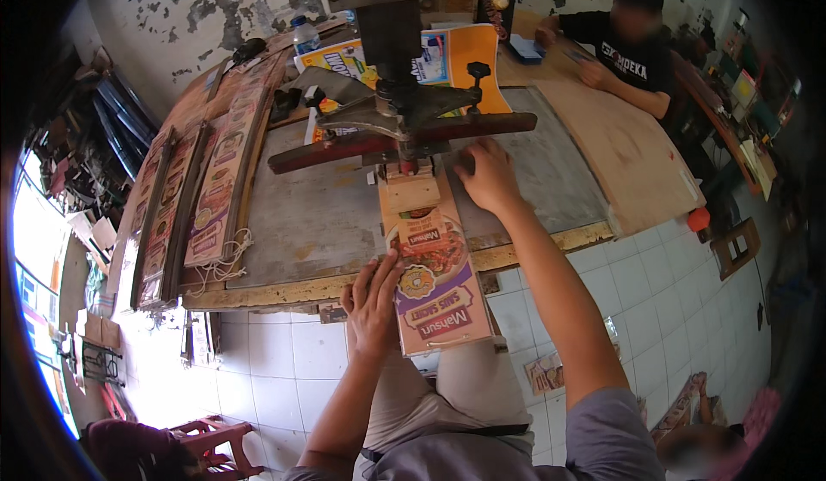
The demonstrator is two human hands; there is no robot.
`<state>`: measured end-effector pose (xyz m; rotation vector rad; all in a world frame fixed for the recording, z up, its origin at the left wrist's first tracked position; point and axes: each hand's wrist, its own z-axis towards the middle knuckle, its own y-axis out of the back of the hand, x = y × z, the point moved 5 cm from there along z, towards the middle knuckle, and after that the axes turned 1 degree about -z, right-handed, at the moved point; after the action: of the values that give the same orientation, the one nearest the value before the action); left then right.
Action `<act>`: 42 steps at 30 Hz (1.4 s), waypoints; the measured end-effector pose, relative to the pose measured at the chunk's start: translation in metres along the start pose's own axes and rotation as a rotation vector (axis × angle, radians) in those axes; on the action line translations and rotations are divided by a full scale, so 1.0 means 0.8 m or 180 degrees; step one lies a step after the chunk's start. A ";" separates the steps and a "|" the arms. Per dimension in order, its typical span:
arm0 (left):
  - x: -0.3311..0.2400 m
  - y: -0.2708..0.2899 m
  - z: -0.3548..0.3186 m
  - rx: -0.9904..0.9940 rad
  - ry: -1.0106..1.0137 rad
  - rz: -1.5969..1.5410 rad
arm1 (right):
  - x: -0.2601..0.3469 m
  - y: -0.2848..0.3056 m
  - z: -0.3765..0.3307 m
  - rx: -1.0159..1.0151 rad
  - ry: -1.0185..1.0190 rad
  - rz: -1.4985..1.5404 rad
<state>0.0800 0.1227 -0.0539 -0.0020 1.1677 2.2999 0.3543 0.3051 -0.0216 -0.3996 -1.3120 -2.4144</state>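
A long printed strip [434,257] of packaging-like card, pinkish with purple bands, lies over the front edge of the metal table, its near end jutting out above my lap. My left hand [373,296] rests flat with fingers spread along the strip's left edge. To the right of the strip's far end, my right hand [490,178] hovers at or touches the metal surface, thumb and fingers apart, holding nothing I can see. Over that far end stands a hand press [404,128] with a dark red crossbar. A small wooden block [413,194] sits beneath its head, on the strip.
Stacks of similar printed strips [228,167] with white strings lie at the left. Colourful printed sheets [469,59] and a water bottle [305,35] are behind the press. A person [632,42] sits at the far right. A red stool [219,447] stands on the tiled floor.
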 end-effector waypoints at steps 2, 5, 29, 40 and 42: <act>0.004 -0.001 -0.004 -0.0153 -0.0131 0.0122 | 0.025 0.017 -0.014 -0.0118 0.0232 -0.0123; 0.008 -0.002 -0.006 -0.0131 -0.0097 0.0077 | 0.066 0.048 -0.034 0.0193 0.0143 0.0773; 0.057 0.027 -0.049 0.0046 -0.0160 -0.0224 | 0.139 0.164 -0.159 0.1154 0.1183 0.0779; 0.203 0.074 -0.098 -0.0904 0.0583 0.0874 | -0.203 0.227 -0.070 -0.0127 -0.0042 -0.0107; 0.213 0.059 -0.099 -0.1046 0.0539 0.0880 | -0.255 0.224 -0.045 -0.0430 0.0160 -0.0471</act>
<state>-0.1058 0.1226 -0.1092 -0.1704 0.9002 2.7610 0.6132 0.2212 0.0090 -0.2843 -1.1996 -2.6274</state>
